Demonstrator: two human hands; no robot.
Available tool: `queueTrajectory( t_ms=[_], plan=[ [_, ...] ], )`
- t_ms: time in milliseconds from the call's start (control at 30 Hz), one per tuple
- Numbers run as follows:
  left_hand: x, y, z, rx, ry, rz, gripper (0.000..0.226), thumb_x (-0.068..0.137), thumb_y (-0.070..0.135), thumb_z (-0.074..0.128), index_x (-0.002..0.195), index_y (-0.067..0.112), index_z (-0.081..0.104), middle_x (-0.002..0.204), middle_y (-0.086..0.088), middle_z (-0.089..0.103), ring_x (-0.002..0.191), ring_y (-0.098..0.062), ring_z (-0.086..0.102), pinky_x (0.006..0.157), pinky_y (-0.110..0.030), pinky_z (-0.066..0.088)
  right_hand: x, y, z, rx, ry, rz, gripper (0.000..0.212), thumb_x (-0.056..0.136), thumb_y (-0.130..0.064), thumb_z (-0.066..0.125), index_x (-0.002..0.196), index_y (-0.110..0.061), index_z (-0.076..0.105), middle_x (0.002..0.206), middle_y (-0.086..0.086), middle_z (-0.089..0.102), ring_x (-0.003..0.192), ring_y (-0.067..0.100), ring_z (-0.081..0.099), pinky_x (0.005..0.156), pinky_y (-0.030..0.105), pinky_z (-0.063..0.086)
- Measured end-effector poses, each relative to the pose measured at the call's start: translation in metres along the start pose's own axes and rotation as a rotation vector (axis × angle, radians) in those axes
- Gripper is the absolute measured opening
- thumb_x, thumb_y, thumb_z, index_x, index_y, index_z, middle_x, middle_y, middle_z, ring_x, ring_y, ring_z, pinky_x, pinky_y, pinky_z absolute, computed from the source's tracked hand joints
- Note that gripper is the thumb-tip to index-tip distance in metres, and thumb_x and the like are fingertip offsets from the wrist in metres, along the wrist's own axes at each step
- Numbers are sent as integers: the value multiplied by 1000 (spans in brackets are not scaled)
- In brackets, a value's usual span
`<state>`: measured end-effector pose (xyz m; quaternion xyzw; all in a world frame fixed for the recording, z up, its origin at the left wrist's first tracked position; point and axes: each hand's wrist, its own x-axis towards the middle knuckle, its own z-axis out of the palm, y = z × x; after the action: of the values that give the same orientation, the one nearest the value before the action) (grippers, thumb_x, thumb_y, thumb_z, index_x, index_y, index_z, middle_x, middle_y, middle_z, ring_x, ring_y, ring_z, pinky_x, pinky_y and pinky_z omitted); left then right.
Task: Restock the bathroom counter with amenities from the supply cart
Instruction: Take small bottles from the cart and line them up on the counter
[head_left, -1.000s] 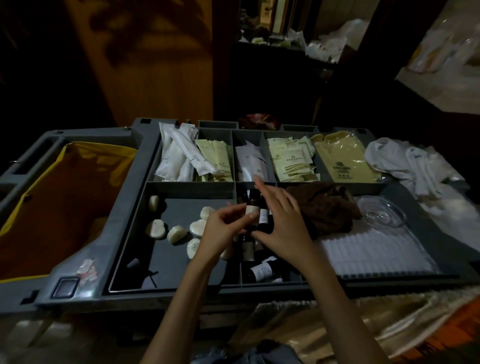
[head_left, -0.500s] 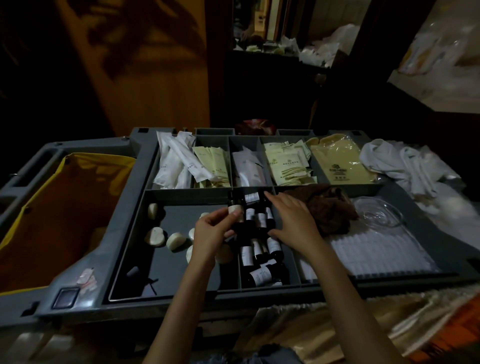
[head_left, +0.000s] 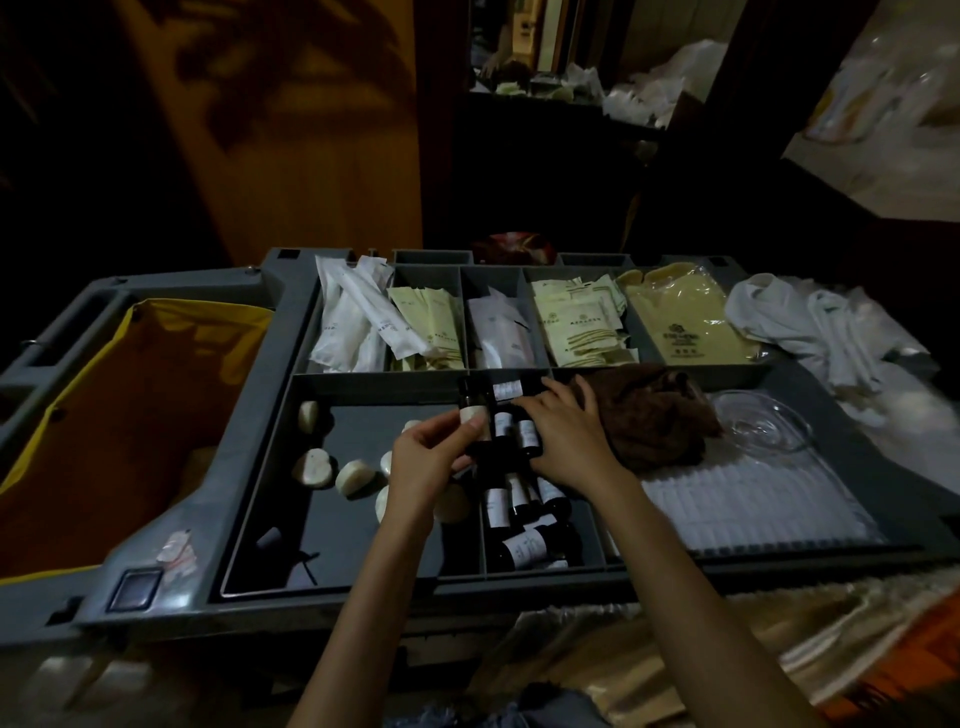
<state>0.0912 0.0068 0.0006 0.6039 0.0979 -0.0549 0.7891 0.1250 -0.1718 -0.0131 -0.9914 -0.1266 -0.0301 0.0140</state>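
A grey supply cart tray (head_left: 260, 519) holds compartments of amenities. In the narrow middle compartment lie several small dark bottles with white labels (head_left: 519, 545). My left hand (head_left: 423, 462) pinches one dark bottle (head_left: 472, 410) upright by its labelled body, just above that compartment. My right hand (head_left: 566, 436) reaches into the far end of the same compartment, its fingers over other bottles (head_left: 527, 434); what they hold is hidden. Several round white soaps (head_left: 353, 478) lie in the wide compartment at the left.
The back row holds white sachets (head_left: 348, 322), pale green packets (head_left: 576, 327) and a yellow bag (head_left: 685, 322). A brown cloth (head_left: 649, 415), a clear glass dish (head_left: 763, 426) and white ribbed items (head_left: 753, 504) lie right. A yellow laundry bag (head_left: 104, 405) hangs left; white towels (head_left: 810, 327) lie far right.
My left hand has lifted the bottle it pinches slightly higher. My right hand has moved away from it toward the far end of the bottle compartment.
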Motion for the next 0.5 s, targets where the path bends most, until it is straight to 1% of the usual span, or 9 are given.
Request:
queueTrajectory(
  t_ms=[67, 167, 233, 333, 400, 500],
  plan=[
    [1, -1, 0, 2, -2, -1, 13, 85, 17, 70, 98, 17, 71, 90, -1, 75, 90, -17, 71, 75, -27, 54, 1, 0, 2, 9, 17, 5, 73, 76, -33, 72, 141, -23, 39, 139, 2, 47, 144, 20, 17, 114, 42, -10],
    [1, -2, -1, 7, -10, 1, 10, 85, 17, 70, 95, 20, 71, 92, -2, 75, 91, -18, 71, 79, -29, 56, 2, 0, 5, 11, 38, 14, 74, 75, -35, 73, 139, -24, 39, 138, 2, 47, 144, 20, 18, 113, 42, -8],
    [1, -2, -1, 7, -18, 7, 9, 85, 17, 69, 93, 20, 71, 91, -1, 75, 90, -17, 71, 78, -28, 55, 1, 0, 5, -5, 26, 4, 76, 75, -36, 73, 141, -26, 38, 140, 4, 44, 144, 21, 16, 113, 43, -9],
    [1, -2, 0, 11, -18, 10, 9, 85, 18, 69, 93, 21, 70, 91, 0, 75, 89, -16, 71, 73, -24, 54, 2, 0, 3, -17, -14, -8, 79, 75, -36, 73, 144, -32, 36, 143, 7, 39, 145, 23, 13, 115, 45, -9],
    [0, -1, 0, 8, -24, 15, 9, 85, 17, 69, 94, 21, 70, 89, 1, 75, 88, -16, 71, 71, -23, 55, 2, 2, 1, -18, -25, -15, 78, 75, -38, 73, 144, -33, 36, 142, 7, 38, 144, 24, 13, 115, 46, -9],
    [0, -1, 0, 18, -26, 20, 11, 85, 18, 69, 96, 21, 70, 89, 1, 75, 88, -15, 71, 74, -25, 55, 2, 4, -1, -5, -30, -37, 81, 74, -39, 74, 145, -32, 35, 139, 6, 39, 142, 24, 16, 115, 45, -9]
  ],
)
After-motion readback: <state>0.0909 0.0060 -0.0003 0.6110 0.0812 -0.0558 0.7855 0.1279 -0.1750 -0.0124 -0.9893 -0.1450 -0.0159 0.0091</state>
